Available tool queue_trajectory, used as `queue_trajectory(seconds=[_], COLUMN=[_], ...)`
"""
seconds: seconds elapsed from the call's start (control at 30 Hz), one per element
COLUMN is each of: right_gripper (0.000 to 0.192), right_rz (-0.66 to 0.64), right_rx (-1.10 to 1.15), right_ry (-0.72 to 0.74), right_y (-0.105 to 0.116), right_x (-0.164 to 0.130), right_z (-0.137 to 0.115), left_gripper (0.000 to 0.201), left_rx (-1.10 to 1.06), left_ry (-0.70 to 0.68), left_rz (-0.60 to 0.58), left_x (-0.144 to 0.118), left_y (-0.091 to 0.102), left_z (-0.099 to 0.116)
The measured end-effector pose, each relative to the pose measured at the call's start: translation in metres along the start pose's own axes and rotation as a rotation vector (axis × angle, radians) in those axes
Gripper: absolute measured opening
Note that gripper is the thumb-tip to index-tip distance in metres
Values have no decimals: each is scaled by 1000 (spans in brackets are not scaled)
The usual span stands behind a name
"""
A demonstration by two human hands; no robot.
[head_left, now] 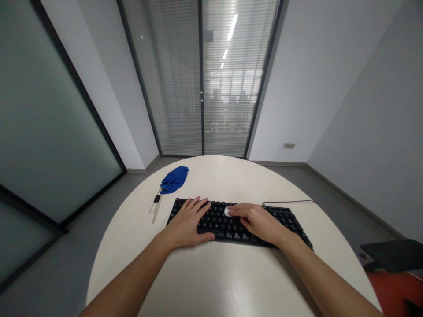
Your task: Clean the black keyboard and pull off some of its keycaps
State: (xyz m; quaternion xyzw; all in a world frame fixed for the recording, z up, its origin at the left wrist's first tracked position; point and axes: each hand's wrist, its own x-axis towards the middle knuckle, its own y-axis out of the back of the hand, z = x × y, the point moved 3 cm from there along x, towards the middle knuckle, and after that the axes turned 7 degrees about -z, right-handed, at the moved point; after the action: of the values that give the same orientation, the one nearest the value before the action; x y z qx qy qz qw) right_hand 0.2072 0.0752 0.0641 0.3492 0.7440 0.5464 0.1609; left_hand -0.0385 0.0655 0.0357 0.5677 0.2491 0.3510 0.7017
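Observation:
A black keyboard (228, 226) lies across the middle of the round table. My left hand (190, 224) rests flat on the keyboard's left part, fingers spread and thumb along the front edge; it grips nothing. In the fingers of my right hand (256, 219) is a small white pad (228, 211), pressed against the keys near the keyboard's middle. What the pad is made of I cannot tell. Part of the keyboard is hidden under both hands.
A crumpled blue cloth (175, 179) lies at the table's back left, beside a black binder clip (157, 199) and a pale flat stick (156, 212). The keyboard's cable (291, 201) runs off the right edge of the white table (218, 281). A red chair (395, 290) stands at the right.

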Motion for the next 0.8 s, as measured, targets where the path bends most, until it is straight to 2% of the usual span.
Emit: queue_trajectory(seconds=[0.23,0.47,0.73,0.8], right_gripper=[60,54,49,48], right_rz=[-66,-112,-210,-180], right_rx=[74,92,176,155], right_ry=[170,241,245,218], right_y=[-1,-4,0,4], right_x=[2,4,1,-1], right_z=[-25,-43,-57,-51], left_gripper=[93,94,96,97], left_rx=[-1,8,1,-2], left_ry=[11,14,16,20], left_rz=[-10,-3,-7,-6], left_x=[1,1,1,2], left_y=[1,-1,-1,1], left_z=[0,-1,-6,-8])
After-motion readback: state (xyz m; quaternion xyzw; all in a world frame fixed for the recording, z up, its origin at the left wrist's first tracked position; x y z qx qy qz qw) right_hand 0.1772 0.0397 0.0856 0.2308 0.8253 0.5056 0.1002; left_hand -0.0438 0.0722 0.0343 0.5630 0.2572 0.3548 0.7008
